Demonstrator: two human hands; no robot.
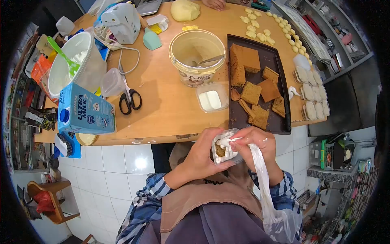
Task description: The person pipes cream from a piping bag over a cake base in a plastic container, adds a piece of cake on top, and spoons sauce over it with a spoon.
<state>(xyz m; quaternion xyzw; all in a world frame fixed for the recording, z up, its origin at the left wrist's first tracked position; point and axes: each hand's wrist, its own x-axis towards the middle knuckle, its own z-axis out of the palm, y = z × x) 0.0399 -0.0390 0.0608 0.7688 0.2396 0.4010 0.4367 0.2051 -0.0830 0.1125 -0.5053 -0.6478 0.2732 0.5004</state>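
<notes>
My left hand (pixel 198 156) is wrapped around a small clear plastic cup (pixel 213 143) just off the table's front edge. Brown cake (pixel 220 151) sits inside it, partly covered by white cream (pixel 230 154). In my right hand (pixel 260 147) is a piping bag (pixel 263 175) of white cream, pinched near its narrow end over the cup. The bag's wide, clear end hangs down against my right sleeve. Closest to my hands on the table is a dark baking tray (pixel 270 55) with cut pieces of brown sponge cake (pixel 251 93).
Left of the tray stand a tub (pixel 174 59) with a utensil inside and a lidded container (pixel 212 99). Scissors (pixel 130 101), a milk carton (pixel 87 110), a mixing bowl (pixel 57 81) and a hand mixer (pixel 122 22) occupy the left. Filled cups (pixel 316 110) line the right edge. Another person's hand (pixel 214 4) rests at the far side.
</notes>
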